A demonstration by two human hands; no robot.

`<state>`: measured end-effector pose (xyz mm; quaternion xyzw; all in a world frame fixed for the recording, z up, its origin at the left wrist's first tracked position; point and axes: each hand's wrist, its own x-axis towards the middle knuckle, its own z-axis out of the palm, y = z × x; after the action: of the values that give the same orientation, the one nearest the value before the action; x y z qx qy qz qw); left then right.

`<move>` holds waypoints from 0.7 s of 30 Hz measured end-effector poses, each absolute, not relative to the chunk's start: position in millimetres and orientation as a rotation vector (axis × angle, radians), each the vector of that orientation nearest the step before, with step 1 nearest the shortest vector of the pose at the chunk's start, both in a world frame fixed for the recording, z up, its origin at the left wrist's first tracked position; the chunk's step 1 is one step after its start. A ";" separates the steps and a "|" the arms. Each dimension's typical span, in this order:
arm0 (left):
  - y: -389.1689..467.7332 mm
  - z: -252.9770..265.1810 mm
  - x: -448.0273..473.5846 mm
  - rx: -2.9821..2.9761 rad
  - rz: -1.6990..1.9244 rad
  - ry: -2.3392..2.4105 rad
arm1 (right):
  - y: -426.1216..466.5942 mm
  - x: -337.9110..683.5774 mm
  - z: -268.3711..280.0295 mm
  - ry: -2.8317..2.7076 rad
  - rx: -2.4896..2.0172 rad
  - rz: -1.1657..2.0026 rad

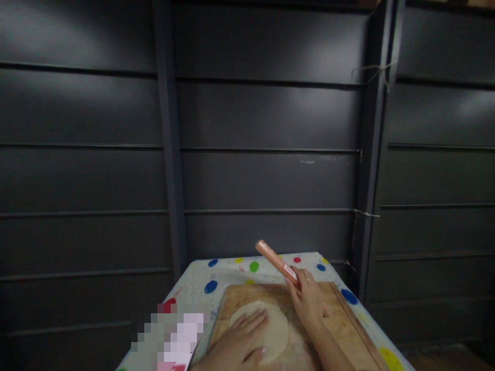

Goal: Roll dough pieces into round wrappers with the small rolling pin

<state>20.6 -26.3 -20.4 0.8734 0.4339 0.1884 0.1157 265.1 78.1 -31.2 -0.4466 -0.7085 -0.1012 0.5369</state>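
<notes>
A flat, pale round of dough (277, 322) lies on a wooden board (344, 327). Across its left part rests my left hand (245, 336), open, with its fingers stretched out over the surface. My right hand (307, 301) is closed around a slim wooden rolling pin (272, 258) bearing a red and white label. The pin is tilted, its free end pointing up and to the left, beyond the far edge of the board. My right fingers hide its lower part. My left forearm covers the near left corner of the board.
The board sits on a table with a white cloth (228, 268) patterned in coloured dots. At the left edge is a pixelated, pinkish-white patch (185, 332), its content unreadable. A dark panelled wall (266, 180) rises right behind the table.
</notes>
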 end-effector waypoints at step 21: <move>-54.9 -3.3 13.7 2.825 0.622 1.235 | 62.8 240.9 -38.9 -2.049 -1.033 -0.253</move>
<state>13.7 -54.9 -3.3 0.8981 0.3928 0.1977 -0.0017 240.9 62.8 -38.9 -0.4090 -0.8118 -0.1002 0.4046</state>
